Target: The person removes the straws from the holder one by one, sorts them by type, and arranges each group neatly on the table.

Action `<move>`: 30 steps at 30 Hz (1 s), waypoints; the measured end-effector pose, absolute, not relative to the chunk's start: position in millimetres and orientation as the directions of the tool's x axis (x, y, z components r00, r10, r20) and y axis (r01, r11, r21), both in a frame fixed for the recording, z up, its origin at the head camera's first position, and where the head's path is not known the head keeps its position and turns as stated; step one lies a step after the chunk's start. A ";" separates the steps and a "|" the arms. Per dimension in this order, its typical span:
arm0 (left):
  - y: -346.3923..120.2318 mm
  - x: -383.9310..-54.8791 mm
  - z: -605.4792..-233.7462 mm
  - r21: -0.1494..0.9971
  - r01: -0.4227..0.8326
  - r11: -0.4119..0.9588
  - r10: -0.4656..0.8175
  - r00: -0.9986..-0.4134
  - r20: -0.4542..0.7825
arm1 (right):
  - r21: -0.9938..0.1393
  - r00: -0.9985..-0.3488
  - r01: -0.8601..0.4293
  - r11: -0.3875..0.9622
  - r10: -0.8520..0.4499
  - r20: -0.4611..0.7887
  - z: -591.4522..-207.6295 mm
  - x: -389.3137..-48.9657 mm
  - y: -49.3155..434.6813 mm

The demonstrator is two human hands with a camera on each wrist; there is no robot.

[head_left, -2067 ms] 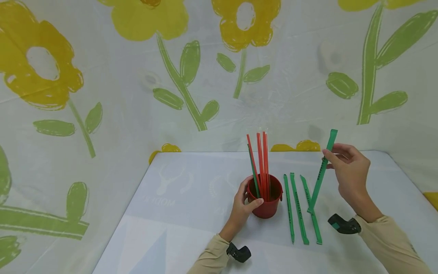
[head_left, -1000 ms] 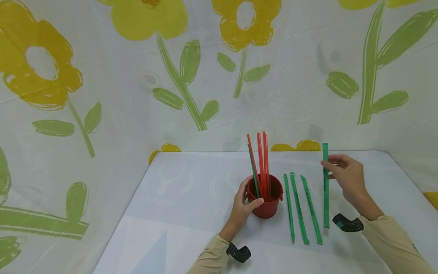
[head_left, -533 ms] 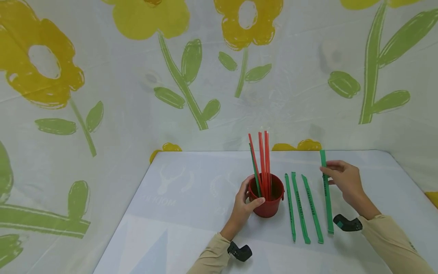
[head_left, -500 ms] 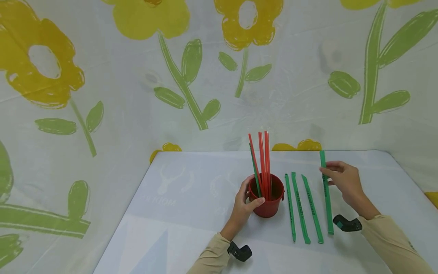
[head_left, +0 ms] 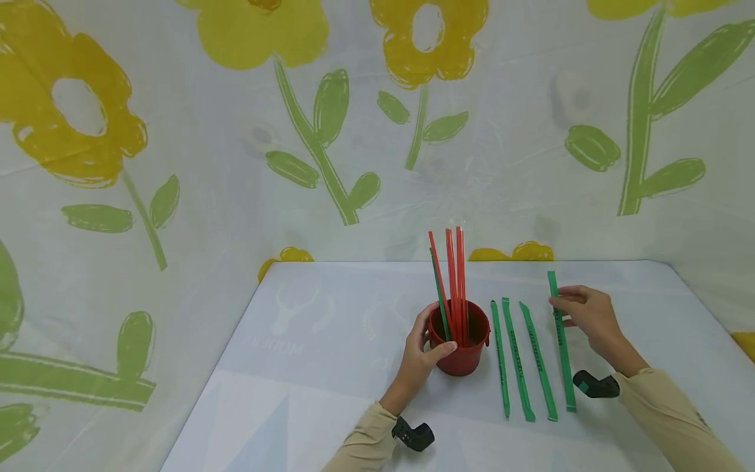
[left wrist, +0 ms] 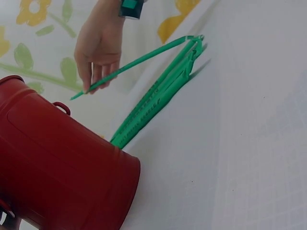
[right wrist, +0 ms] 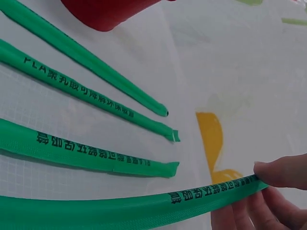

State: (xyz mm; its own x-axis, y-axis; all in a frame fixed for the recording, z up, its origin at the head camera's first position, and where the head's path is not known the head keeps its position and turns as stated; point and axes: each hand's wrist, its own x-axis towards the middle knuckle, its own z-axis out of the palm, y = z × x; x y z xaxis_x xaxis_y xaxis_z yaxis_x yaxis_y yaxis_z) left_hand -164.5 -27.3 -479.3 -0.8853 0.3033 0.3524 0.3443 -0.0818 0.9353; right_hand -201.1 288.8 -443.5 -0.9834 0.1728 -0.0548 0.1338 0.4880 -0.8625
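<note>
My left hand [head_left: 417,354] grips the side of a small red bucket [head_left: 461,359], thumb over the near rim. Upright in it stand several red straws [head_left: 453,275] and a green one leaning left. Between thumb and fingers, my right hand [head_left: 592,318] pinches a green paper-wrapped straw [head_left: 561,347] near its far end. The left wrist view shows that straw sloping, its held end raised off the table and its other end low. Beside it lie three more green wrapped straws [right wrist: 86,153], roughly side by side, with printed black characters.
The white table [head_left: 318,393] carries faint printed patterns. Behind it hangs a pale cloth [head_left: 507,164] with yellow flowers and green leaves. Each wrist wears a black camera mount [head_left: 413,434]. The bucket stands left of the row of straws.
My right hand has brought the pinched green straw down and nearer, turning it from crossing the third straw to lying along the row's right side. The left hand stays on the bucket.
</note>
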 end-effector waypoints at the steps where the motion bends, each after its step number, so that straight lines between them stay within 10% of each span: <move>1: -26.6 -166.5 -484.0 0.933 0.350 -0.081 0.298 -0.885 0.357 | -0.861 -0.984 0.137 0.490 0.170 -0.059 -444.7 -202.1 289.4; 30: -33.3 -156.5 -459.1 0.951 0.301 -0.070 0.358 -0.882 0.306 | -0.772 -0.982 0.187 0.608 0.139 -0.129 -483.5 -218.4 288.8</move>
